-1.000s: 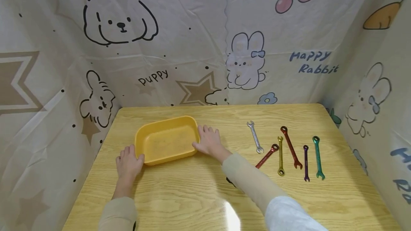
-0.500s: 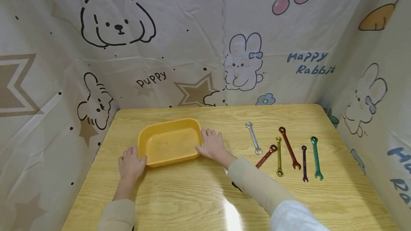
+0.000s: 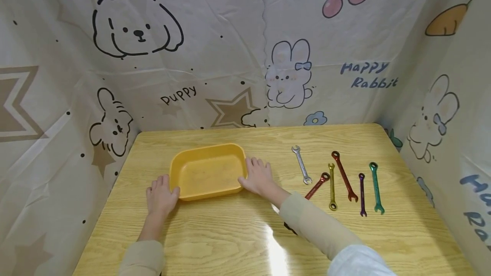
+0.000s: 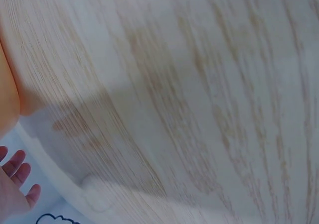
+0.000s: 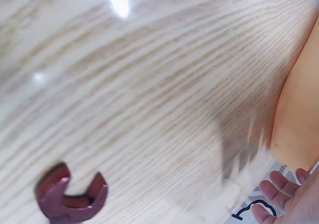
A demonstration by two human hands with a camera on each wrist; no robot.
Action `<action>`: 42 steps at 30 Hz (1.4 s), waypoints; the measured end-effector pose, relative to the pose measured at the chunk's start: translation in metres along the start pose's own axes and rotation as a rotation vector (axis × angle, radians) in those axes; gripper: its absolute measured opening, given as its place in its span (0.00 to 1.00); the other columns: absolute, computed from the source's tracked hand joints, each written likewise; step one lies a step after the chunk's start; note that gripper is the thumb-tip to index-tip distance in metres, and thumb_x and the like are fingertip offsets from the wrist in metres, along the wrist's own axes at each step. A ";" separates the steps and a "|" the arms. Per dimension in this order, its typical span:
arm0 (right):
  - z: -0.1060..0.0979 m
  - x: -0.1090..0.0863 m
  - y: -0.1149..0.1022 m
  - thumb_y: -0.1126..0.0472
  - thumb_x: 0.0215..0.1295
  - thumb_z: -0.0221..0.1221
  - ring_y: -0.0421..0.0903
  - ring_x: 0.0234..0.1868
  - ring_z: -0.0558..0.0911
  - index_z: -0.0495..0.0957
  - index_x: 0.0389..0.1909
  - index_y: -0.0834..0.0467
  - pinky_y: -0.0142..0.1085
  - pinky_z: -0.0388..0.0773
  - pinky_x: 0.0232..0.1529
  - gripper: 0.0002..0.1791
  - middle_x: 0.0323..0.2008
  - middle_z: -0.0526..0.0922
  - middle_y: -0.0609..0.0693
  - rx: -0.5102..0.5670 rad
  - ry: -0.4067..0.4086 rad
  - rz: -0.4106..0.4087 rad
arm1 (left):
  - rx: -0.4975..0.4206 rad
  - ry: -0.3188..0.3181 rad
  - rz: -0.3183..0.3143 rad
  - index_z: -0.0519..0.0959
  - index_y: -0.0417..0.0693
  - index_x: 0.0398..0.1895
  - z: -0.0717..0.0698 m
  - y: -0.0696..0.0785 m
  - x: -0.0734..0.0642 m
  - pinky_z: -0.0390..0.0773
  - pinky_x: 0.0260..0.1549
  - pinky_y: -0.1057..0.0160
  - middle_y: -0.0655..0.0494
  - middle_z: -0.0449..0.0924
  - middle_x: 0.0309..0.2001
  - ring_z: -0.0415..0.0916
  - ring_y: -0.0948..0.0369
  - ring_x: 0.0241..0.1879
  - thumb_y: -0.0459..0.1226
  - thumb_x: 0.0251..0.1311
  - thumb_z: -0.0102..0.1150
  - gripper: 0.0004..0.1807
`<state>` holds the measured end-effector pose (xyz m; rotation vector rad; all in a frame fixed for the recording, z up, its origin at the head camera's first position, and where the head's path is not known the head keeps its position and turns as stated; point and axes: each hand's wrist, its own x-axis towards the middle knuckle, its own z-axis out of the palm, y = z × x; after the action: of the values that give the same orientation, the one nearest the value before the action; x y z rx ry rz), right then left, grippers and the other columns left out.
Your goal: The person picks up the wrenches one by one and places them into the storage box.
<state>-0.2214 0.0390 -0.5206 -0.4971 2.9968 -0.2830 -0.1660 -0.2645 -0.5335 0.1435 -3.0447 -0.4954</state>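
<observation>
Left hand (image 3: 161,195) and right hand (image 3: 258,177), both spread, touch one yellow tray (image 3: 209,174) near six wrenches (image 3: 332,187).

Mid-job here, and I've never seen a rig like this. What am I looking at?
No machine: just a person's bare left hand and right hand. The wide picture comes from a camera on the head, looking forward and down. The others come from cameras on each wrist, mostly showing the table; the right one also catches a reddish wrench end. A yellow tray lies between the hands, which touch its two ends. To the right are six wrenches: silver, yellow, purple, green and two red, one partly hidden by the right sleeve. Neither hand holds a wrench.
</observation>
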 end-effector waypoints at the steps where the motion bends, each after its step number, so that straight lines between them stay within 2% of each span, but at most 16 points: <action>1: 0.000 -0.001 0.001 0.39 0.57 0.47 0.54 0.54 0.68 0.59 0.60 0.60 0.52 0.62 0.51 0.36 0.55 0.68 0.57 0.004 0.005 0.004 | -0.004 -0.002 0.002 0.59 0.32 0.56 0.000 0.001 0.000 0.51 0.54 0.39 0.33 0.62 0.55 0.56 0.39 0.55 0.44 0.58 0.44 0.28; 10: 0.002 -0.009 0.008 0.40 0.56 0.48 0.55 0.54 0.68 0.59 0.60 0.60 0.53 0.62 0.50 0.36 0.54 0.69 0.57 0.039 0.028 0.032 | -0.021 0.005 0.018 0.59 0.33 0.56 0.004 0.008 -0.001 0.50 0.54 0.40 0.34 0.62 0.55 0.56 0.40 0.56 0.43 0.56 0.45 0.28; 17: 0.003 -0.016 0.013 0.41 0.57 0.49 0.55 0.51 0.69 0.60 0.58 0.60 0.52 0.64 0.48 0.35 0.52 0.69 0.57 0.051 0.038 0.051 | -0.020 -0.023 0.030 0.58 0.33 0.57 0.006 0.015 -0.002 0.50 0.55 0.40 0.35 0.62 0.55 0.56 0.41 0.56 0.44 0.58 0.44 0.28; 28: 0.004 -0.024 0.023 0.41 0.57 0.48 0.56 0.56 0.67 0.58 0.62 0.61 0.53 0.62 0.50 0.37 0.56 0.68 0.59 0.071 0.035 0.072 | -0.028 -0.003 0.048 0.60 0.34 0.55 0.012 0.024 -0.003 0.51 0.54 0.40 0.36 0.65 0.53 0.58 0.42 0.55 0.44 0.56 0.45 0.27; 42: 0.006 -0.036 0.032 0.43 0.56 0.49 0.56 0.52 0.69 0.62 0.57 0.61 0.53 0.62 0.48 0.33 0.50 0.71 0.58 0.074 0.077 0.085 | -0.024 0.014 0.063 0.62 0.35 0.53 0.017 0.036 -0.006 0.53 0.53 0.41 0.38 0.66 0.52 0.59 0.42 0.53 0.43 0.54 0.46 0.26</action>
<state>-0.1971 0.0798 -0.5308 -0.3591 3.0581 -0.4141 -0.1639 -0.2246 -0.5380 0.0499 -3.0177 -0.5241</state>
